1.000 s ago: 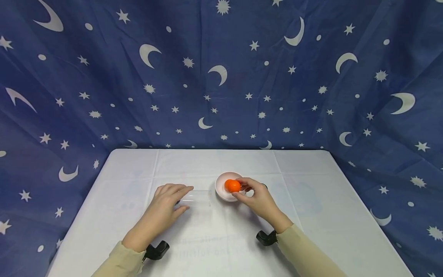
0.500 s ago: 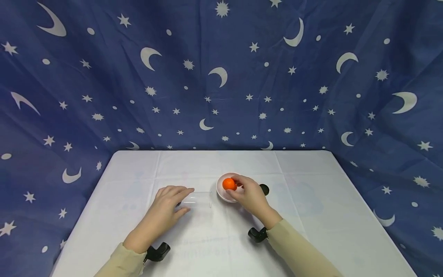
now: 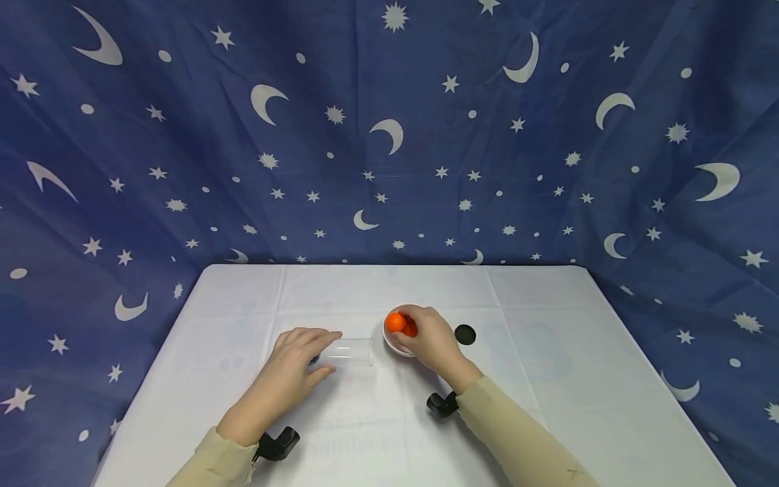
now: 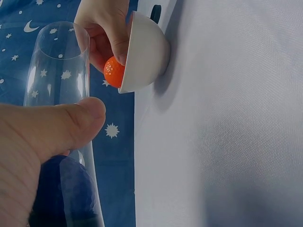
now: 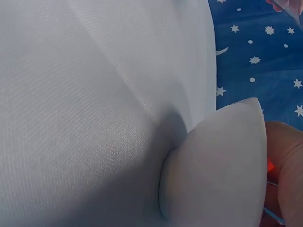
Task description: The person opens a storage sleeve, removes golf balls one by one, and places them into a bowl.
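My left hand (image 3: 292, 362) grips a clear, tall cup (image 4: 59, 75) lying sideways, its mouth toward the bowl. Something dark blue (image 4: 64, 194) shows at the cup's lower end, partly behind my thumb. My right hand (image 3: 432, 341) reaches into a small white bowl (image 4: 147, 54), thumb and forefinger pinching a glossy orange ball (image 3: 395, 322) at the bowl's near-left rim. Another patch of orange (image 3: 411, 329) appears between those fingers, deeper in the bowl. Most of the bowl's inside is hidden by the right hand.
A dark round disc (image 3: 465, 334) lies just right of the bowl. The white-covered table (image 3: 535, 291) has its far edge against a blue curtain (image 3: 389, 176) with moons and stars. A black wrist camera (image 3: 278, 444) hangs under the left wrist, another (image 3: 442, 404) under the right.
My right hand has moved left and lower over the bowl, taking the orange ball toward its left side. The dark disc has come out from behind the hand. The left hand stays put.
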The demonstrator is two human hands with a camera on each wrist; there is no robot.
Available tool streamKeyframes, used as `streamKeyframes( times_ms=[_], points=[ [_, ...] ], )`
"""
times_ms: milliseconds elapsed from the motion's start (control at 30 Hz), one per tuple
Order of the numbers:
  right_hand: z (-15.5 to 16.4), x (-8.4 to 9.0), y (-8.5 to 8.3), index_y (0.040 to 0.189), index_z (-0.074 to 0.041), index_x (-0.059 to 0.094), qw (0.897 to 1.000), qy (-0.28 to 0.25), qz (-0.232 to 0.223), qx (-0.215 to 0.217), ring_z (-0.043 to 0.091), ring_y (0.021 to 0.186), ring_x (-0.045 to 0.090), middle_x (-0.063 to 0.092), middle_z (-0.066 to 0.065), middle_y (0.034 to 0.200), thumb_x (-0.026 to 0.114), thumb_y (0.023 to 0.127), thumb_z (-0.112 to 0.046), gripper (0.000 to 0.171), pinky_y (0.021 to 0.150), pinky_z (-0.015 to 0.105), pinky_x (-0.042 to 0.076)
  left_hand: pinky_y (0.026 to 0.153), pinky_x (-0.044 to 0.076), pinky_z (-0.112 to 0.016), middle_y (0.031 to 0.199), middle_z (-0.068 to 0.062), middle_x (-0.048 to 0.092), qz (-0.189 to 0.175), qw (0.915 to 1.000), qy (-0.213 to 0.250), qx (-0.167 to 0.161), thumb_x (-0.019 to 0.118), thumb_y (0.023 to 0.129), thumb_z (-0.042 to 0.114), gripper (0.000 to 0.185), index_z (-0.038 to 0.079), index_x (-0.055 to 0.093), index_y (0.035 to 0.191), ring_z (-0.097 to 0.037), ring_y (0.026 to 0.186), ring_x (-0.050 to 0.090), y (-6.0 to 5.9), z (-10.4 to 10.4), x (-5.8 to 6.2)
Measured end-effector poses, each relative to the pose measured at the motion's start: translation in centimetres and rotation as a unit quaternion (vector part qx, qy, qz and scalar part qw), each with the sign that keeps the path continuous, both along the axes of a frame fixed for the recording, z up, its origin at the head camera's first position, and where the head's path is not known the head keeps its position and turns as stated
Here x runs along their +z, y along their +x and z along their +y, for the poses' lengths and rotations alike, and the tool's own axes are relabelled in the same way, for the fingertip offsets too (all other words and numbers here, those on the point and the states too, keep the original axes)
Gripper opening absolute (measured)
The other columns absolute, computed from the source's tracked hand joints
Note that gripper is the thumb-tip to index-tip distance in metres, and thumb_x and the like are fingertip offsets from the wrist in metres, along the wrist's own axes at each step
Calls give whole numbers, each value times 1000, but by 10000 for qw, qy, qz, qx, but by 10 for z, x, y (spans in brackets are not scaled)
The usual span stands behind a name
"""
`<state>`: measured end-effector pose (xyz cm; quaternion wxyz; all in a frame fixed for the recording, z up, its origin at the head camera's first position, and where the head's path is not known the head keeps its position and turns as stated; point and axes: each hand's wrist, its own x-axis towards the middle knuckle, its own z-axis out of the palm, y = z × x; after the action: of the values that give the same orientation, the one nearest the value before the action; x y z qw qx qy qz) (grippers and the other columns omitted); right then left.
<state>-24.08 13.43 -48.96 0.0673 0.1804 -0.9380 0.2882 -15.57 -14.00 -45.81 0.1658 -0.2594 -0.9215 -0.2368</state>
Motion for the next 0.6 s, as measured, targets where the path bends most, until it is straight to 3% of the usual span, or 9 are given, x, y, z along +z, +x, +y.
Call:
streamKeyframes(
  times_ms=[333, 600],
  points=[
    [-2, -2, -2, 110, -23, 70, 9997, 167, 160, 97, 14, 91, 52, 66, -11, 106, 82, 76, -18, 37, 86, 30, 45, 95, 36, -44, 118, -1, 63, 6, 10000, 10, 0, 84, 76, 19, 58, 14, 62, 129, -24, 111, 54, 0, 1, -2],
    [1, -4, -2, 116, -21, 68, 9998, 188, 22, 92, 13, 87, 49, 66, -9, 106, 82, 76, -17, 42, 77, 28, 45, 94, 36, -43, 118, 0, 63, 33, 10000, 30, 16, 85, 74, 18, 59, 14, 63, 128, -23, 110, 54, -1, 0, -4]
  ],
)
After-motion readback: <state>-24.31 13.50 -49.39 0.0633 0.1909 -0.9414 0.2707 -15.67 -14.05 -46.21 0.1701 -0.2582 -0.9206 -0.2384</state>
